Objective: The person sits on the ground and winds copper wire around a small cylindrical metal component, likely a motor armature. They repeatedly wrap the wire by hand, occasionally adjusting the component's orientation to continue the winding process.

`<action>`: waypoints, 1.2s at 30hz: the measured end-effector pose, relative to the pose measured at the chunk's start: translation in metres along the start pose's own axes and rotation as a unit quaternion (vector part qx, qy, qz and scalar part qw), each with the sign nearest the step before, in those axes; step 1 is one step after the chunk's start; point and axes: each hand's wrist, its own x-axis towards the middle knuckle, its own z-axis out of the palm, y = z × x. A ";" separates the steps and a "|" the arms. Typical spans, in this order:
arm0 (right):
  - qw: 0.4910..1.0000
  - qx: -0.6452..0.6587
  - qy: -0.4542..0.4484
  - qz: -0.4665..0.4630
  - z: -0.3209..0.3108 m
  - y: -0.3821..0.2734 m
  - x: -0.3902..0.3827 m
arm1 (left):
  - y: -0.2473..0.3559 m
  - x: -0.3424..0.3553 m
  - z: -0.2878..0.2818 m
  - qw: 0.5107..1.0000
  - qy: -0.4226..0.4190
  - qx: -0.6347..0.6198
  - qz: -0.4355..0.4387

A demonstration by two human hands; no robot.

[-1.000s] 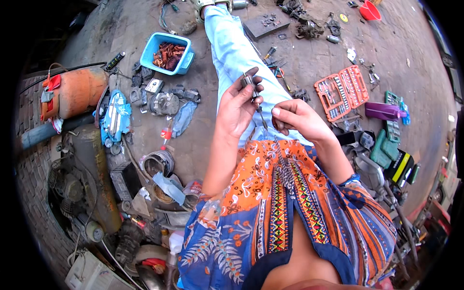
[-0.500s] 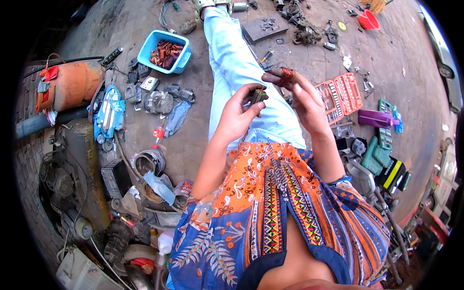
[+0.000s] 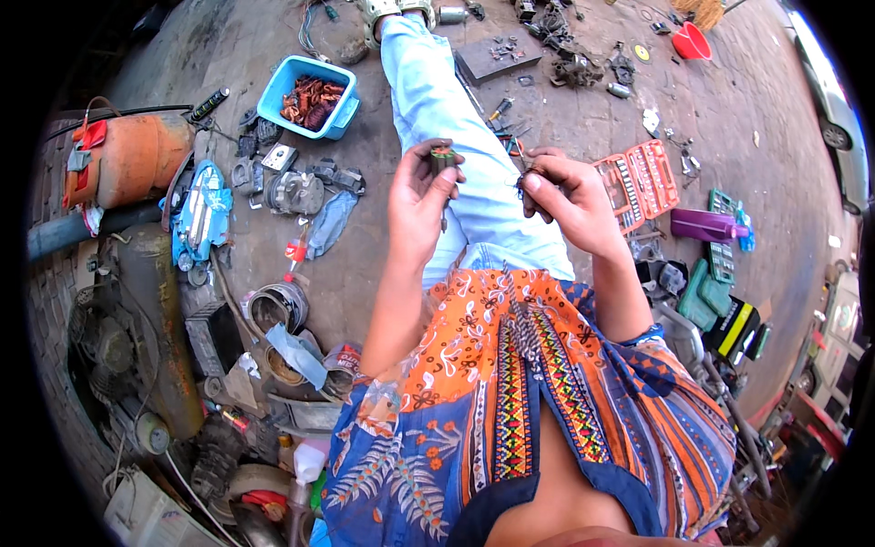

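Observation:
My left hand [image 3: 421, 196] is closed around a small dark green block [image 3: 444, 162], with coppery bits showing at its upper end. The block stands upright between thumb and fingers, above the legs in light blue jeans [image 3: 469, 196]. My right hand [image 3: 570, 193] is held apart from it, to the right, with thumb and fingers pinched together. A small dark bit shows at those fingertips, but what it belongs to is hidden. Beyond the hands, pliers [image 3: 513, 144] and a screwdriver [image 3: 499, 110] lie on the ground next to the leg.
Left of the legs stands a blue tub [image 3: 344, 118] with copper wire scraps [image 3: 312, 100]. Motor parts [image 3: 296, 193] and an orange gas cylinder [image 3: 146, 159] are farther left. To the right lie an open red socket set [image 3: 638, 185], a purple case [image 3: 702, 224] and a red bucket [image 3: 692, 42].
My hands have drawn apart: the left moved left and up with the block. My right fingers have curled in, and the copper wire seen at them is now hidden.

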 end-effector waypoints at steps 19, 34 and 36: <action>0.970 0.202 -0.112 0.079 0.032 0.022 0.011 | 0.054 -0.024 0.010 0.966 -0.067 0.072 0.239; 0.954 0.271 -0.124 0.012 0.015 0.016 0.004 | 0.004 0.011 -0.018 0.998 0.032 -0.041 -0.029; 0.943 0.307 -0.126 0.022 0.009 0.021 0.005 | -0.006 0.008 -0.016 0.997 0.019 -0.042 -0.055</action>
